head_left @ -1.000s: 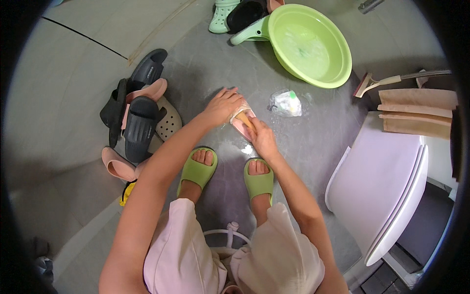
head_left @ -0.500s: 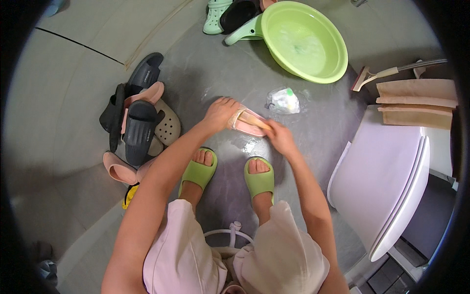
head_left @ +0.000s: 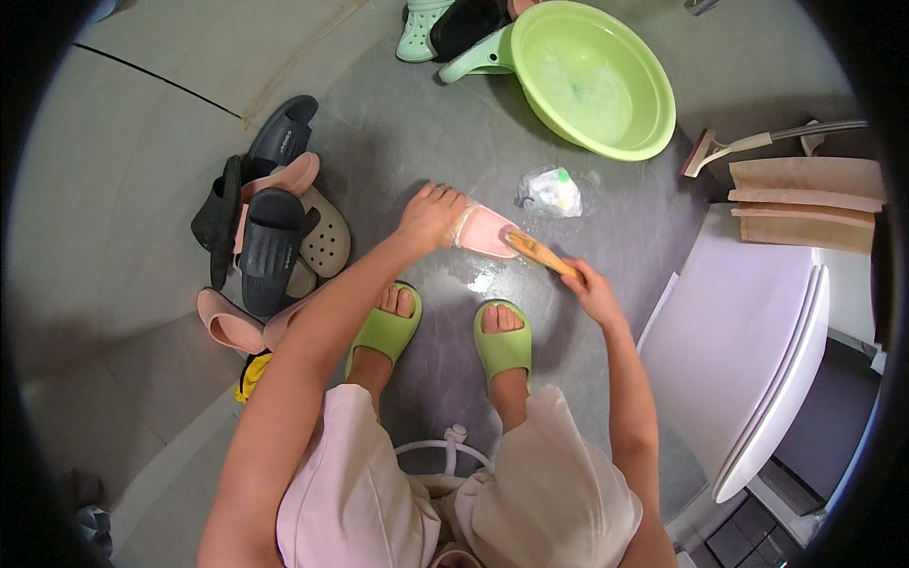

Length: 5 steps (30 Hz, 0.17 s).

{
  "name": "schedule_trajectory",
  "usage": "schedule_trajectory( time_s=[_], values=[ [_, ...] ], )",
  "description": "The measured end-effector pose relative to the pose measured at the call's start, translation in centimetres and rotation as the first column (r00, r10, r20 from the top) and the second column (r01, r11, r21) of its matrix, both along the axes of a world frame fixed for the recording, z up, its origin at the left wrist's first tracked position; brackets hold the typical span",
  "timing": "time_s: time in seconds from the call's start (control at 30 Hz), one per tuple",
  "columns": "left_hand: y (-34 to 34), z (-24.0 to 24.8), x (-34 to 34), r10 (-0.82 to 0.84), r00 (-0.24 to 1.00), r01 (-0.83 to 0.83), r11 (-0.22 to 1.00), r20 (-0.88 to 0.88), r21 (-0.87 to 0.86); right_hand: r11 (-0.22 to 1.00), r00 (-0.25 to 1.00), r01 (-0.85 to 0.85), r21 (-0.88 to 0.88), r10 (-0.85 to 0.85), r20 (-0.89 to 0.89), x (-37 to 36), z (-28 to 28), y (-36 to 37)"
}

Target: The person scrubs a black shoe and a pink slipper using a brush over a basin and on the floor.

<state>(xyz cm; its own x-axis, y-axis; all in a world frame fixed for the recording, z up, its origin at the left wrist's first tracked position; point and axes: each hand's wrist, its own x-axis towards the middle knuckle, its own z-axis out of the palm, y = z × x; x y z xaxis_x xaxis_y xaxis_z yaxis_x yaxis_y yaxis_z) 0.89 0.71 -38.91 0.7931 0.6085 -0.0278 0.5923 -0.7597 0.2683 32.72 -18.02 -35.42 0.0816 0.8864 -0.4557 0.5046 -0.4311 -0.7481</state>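
A pink slipper (head_left: 490, 235) with a clear strap lies on its sole before me, its insole facing up. My left hand (head_left: 431, 218) is closed round its strap end. In my right hand (head_left: 592, 289) is a wooden-handled brush (head_left: 540, 252), gripped by the handle. The brush's head rests at the free end of the insole, and its bristles are hidden. Just beyond the slipper sits a clear plastic bag (head_left: 551, 192) with white and green on it. Wet patches shine on the grey floor around it.
A green basin (head_left: 592, 85) of sudsy water stands at the far right, beside a mint handled piece (head_left: 481, 57) and mint clogs (head_left: 421, 28). Dark slides (head_left: 272, 251) and other shoes are heaped at the left. A toilet (head_left: 729, 350) and a squeegee (head_left: 724, 150) are at the right.
My right hand has drawn the brush back along the insole, toward the right and slightly nearer me. My left hand stays on the slipper's strap end.
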Motion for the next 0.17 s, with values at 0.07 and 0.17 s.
schedule_trajectory(
  time_s=[0.07,0.17],
  values=[
    [0.1,0.4,0.3,-0.003,1.0,0.003,1.0,-0.014,-0.024,0.997,0.996,-0.053,0.049,0.049,0.075,-1.6,0.0,2.4],
    [0.0,0.6,0.1,-0.008,0.998,0.005,0.998,-0.055,-0.056,0.983,0.981,-0.157,0.092,0.145,0.126,-6.6,-1.5,6.5]
  ],
)
